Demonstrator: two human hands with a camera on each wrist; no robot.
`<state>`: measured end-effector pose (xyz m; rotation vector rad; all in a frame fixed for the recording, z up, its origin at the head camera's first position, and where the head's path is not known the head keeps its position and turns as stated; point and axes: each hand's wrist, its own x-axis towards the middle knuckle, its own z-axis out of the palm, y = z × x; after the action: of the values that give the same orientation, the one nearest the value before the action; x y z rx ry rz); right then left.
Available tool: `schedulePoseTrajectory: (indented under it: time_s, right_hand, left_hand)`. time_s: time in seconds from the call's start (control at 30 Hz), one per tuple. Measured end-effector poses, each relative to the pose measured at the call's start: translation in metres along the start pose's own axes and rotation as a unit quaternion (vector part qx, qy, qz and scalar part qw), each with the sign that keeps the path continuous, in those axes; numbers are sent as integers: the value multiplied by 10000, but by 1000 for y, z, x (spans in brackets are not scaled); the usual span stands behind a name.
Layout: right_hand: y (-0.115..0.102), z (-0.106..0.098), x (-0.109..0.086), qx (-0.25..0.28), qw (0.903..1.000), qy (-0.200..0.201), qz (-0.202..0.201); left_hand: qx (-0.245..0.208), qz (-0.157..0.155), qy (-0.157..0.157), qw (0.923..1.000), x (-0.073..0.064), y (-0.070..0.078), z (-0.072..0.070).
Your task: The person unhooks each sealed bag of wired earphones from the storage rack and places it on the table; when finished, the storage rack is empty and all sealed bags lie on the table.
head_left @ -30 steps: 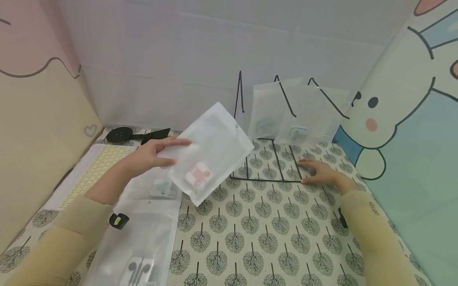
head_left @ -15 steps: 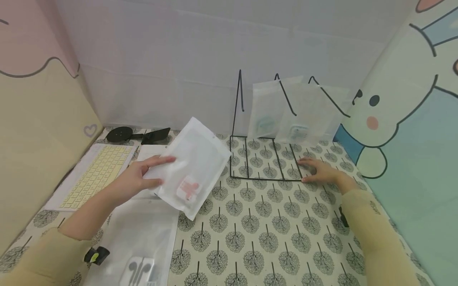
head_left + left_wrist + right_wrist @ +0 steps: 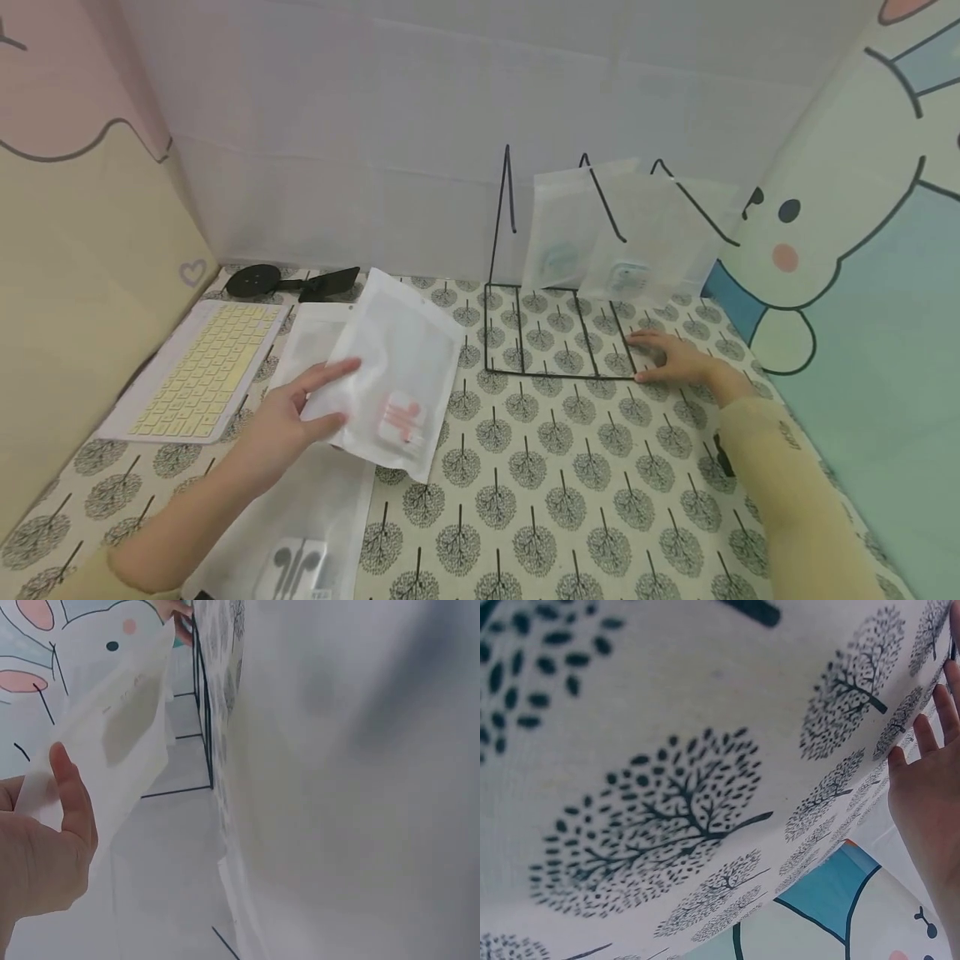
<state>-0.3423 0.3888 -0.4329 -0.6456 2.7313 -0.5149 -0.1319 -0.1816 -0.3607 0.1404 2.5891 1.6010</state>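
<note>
My left hand [image 3: 288, 421] pinches the edge of a white translucent zip pouch [image 3: 405, 358] between thumb and fingers. Pink earphones [image 3: 402, 419] show through its lower part. The pouch is tilted above other pouches on the table; whether it touches them I cannot tell. In the left wrist view the hand [image 3: 45, 859] holds the same pouch [image 3: 112, 750] by its edge. My right hand [image 3: 675, 358] rests with extended fingers at the right front corner of a black wire rack [image 3: 558, 375]. Two white pouches, a rear one [image 3: 558, 208] and a front one [image 3: 648, 221], hang on the rack's right hooks.
A pouch [image 3: 300, 504] with dark earphones lies at the front left, and another pouch [image 3: 311, 329] lies behind it. Left of them is a yellow-keyed keyboard [image 3: 202, 367]. A black stand with a round base [image 3: 255, 282] lies at the back left. Printed cloth walls surround the table.
The left hand has moved left and toward the person, lowering the pouch from beside the rack to over the table pouches. The right hand stays at the rack.
</note>
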Motion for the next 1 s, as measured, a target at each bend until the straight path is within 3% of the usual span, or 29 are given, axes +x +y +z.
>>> schedulePoseTrajectory:
  time_s: [0.23, 0.47, 0.7, 0.93, 1.0]
  right_hand:
    - [-1, 1, -2, 21, 10000, 2, -15]
    - [-1, 1, -2, -9, 10000, 1, -36]
    - [0, 0, -2, -50, 10000, 22, -1]
    - [-1, -1, 0, -91, 9999, -18, 73]
    - [-2, -1, 1, -91, 9999, -24, 89]
  left_hand:
    - [-680, 12, 249, 9974, -12, 6, 22]
    - [-965, -196, 86, 9951, -20, 12, 41]
    - [-1690, -562, -165, 9839, -23, 20, 63]
    - [-2077, -860, -202, 9742, -23, 25, 80]
    - [-2016, -926, -198, 9749, -23, 25, 84]
